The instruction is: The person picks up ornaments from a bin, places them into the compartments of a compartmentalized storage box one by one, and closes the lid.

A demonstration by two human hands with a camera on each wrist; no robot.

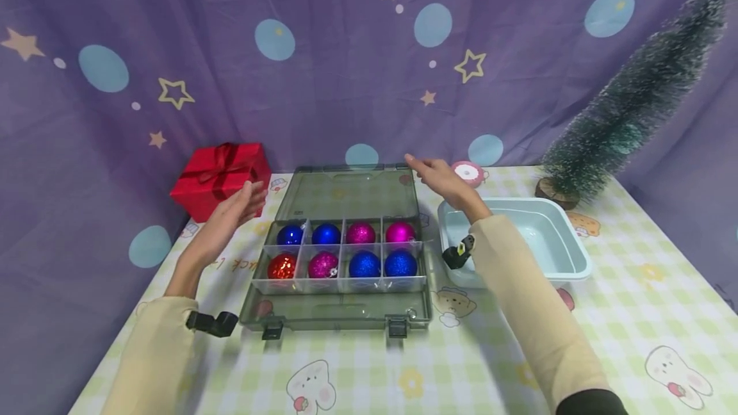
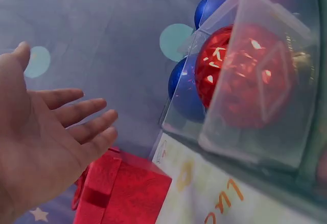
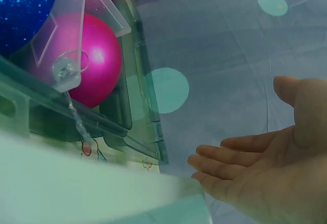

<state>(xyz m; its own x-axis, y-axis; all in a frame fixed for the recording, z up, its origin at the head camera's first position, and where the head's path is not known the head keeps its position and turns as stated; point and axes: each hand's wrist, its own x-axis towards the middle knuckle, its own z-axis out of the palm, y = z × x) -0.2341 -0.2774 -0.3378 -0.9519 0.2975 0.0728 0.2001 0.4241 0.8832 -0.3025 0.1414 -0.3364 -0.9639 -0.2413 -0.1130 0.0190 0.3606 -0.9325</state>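
A translucent grey-green plastic case [image 1: 346, 308] lies on the table with its lid [image 1: 348, 192] folded back. In it stands a clear divided tray [image 1: 340, 284], one Christmas ball per compartment. Front row: a red ball [image 1: 282, 267], a glittery pink ball [image 1: 323, 266], then two blue balls [image 1: 364, 265]. Behind them are two blue balls [image 1: 326, 234] and two pink ones [image 1: 400, 232]. My left hand [image 1: 232, 213] hovers left of the case, fingers extended, holding nothing. My right hand [image 1: 442, 181] hovers beyond the case's right side, fingers fairly straight, palm bare in the right wrist view.
A red gift box [image 1: 221, 178] with a ribbon sits at the back left. On the right, under my right forearm, is a pale blue basin [image 1: 576, 261]. A small frosted tree [image 1: 625, 111] stands at the back right. Near the curtain lies a pink-and-white round roll [image 1: 467, 173].
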